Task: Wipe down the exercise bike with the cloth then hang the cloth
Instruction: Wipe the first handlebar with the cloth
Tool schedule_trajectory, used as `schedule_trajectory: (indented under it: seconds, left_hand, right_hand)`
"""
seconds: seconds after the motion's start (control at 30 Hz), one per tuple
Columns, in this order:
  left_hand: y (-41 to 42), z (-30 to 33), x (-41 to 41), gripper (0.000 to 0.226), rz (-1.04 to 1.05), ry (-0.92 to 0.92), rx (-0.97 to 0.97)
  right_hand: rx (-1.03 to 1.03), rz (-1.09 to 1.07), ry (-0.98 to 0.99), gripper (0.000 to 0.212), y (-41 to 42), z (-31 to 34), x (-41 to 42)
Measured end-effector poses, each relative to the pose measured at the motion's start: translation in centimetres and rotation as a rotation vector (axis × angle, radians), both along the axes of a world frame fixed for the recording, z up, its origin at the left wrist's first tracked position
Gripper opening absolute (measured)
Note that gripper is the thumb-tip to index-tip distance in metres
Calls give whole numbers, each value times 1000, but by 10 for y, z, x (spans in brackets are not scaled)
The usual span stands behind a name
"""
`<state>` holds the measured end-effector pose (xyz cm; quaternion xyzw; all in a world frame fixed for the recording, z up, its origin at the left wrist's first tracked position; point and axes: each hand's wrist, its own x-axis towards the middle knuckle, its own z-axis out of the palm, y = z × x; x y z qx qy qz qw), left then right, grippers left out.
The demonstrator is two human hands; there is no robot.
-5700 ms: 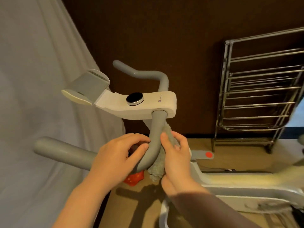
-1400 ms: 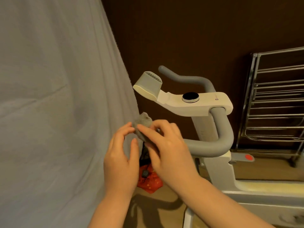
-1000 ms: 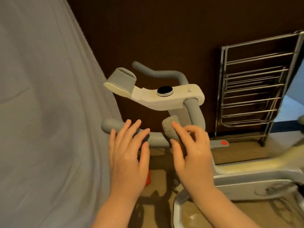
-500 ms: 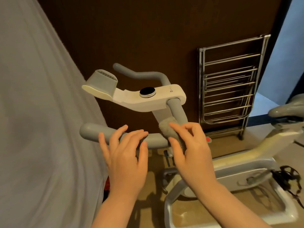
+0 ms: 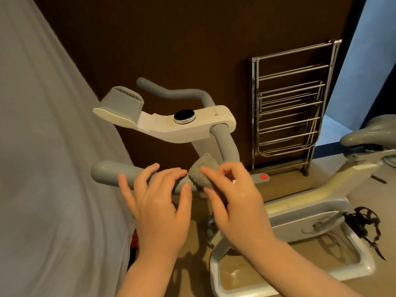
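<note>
The white exercise bike (image 5: 300, 213) fills the middle and right, with grey handlebars (image 5: 107, 172), a white console (image 5: 192, 127) bearing a black dial, and a grey saddle (image 5: 368, 133) at right. My right hand (image 5: 233, 194) holds a small bunched grey cloth (image 5: 202, 172) between fingers and thumb, pressed against the near handlebar close to its bend. My left hand (image 5: 158, 202) hovers just left of the cloth with its fingers spread and straight, holding nothing. The handlebar behind both hands is partly hidden.
A chrome drying rack (image 5: 291, 108) leans on the dark brown wall at the back right. A pale sheet (image 5: 49, 157) hangs along the left. A red object (image 5: 134, 240) peeks out on the floor beside it. The bike's pedal strap (image 5: 364, 221) sticks out at right.
The view has swung right, bringing the saddle and pedal into sight. My right hand keeps the cloth on the handlebar; my left hand has let go of the cloth and spread beside it.
</note>
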<state>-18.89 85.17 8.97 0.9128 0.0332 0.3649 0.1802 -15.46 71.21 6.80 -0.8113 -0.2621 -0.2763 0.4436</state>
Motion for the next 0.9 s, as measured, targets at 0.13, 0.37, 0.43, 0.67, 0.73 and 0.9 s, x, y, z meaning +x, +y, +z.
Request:
schedule_trajectory:
  seconds: [0.13, 0.37, 0.43, 0.67, 0.73, 0.9]
  left_hand:
    - [-4, 1, 1, 23, 11, 3, -33]
    - [-11, 2, 2, 19, 60, 23, -48]
    - [-16, 2, 4, 18, 74, 27, -62]
    - [-41, 0, 20, 25, 57, 48, -115]
    - [-49, 0, 27, 27, 55, 54, -107]
    - [-64, 0, 39, 26, 155, 48, -98]
  right_hand:
    - [121, -180, 127, 31, -14, 5, 25]
    - [22, -117, 154, 32, -41, 4, 43]
    - [44, -148, 192, 35, -46, 5, 51]
    - [-93, 109, 277, 31, -57, 22, 89]
    - [-102, 158, 288, 31, -57, 24, 93]
    - [-267, 342, 243, 32, -73, 27, 113]
